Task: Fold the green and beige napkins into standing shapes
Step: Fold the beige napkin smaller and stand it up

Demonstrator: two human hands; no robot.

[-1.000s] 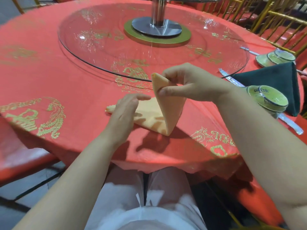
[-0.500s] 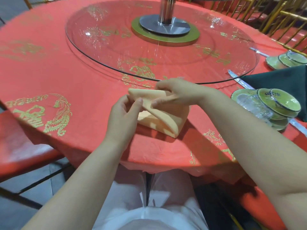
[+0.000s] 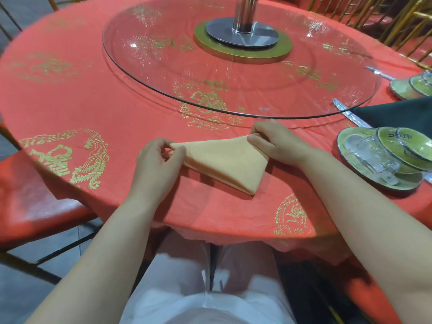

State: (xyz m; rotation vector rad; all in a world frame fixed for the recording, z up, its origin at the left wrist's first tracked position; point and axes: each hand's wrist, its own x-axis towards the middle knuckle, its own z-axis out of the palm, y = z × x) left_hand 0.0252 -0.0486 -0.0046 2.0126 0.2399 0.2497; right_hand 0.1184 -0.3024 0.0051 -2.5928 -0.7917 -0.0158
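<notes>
A beige napkin (image 3: 224, 164) lies on the near part of a round table (image 3: 93, 108) covered in a red cloth with gold patterns, just on the near side of the rim of a glass turntable (image 3: 257, 78). It is folded into a flat triangle of several layers, with its long edge on the far side and its point toward the person. The left hand (image 3: 156, 164) pinches the napkin's left corner between thumb and curled fingers, the corner tucked under the fingertips. The right hand (image 3: 273, 141) grips the right corner, thumb on top and fingers curled round the far edge, close to the turntable's rim. Both forearms reach in from the near edge, above a lap in white clothing. The green napkin (image 3: 397, 115) sits at the right side of the table, well apart from the beige one and partly cut off by the frame's edge, so I cannot tell its shape. Just near of it is a plastic-wrapped set of dishes with a glass (image 3: 378, 157), and a 2nd wrapped set (image 3: 411, 87) sits farther back on the right. A silver-wrapped strip (image 3: 350, 115) lies at the green napkin's left side. A metal post (image 3: 243, 15) rises from the turntable's centre. A red chair seat (image 3: 35, 202) shows at the left, below the table's edge.
</notes>
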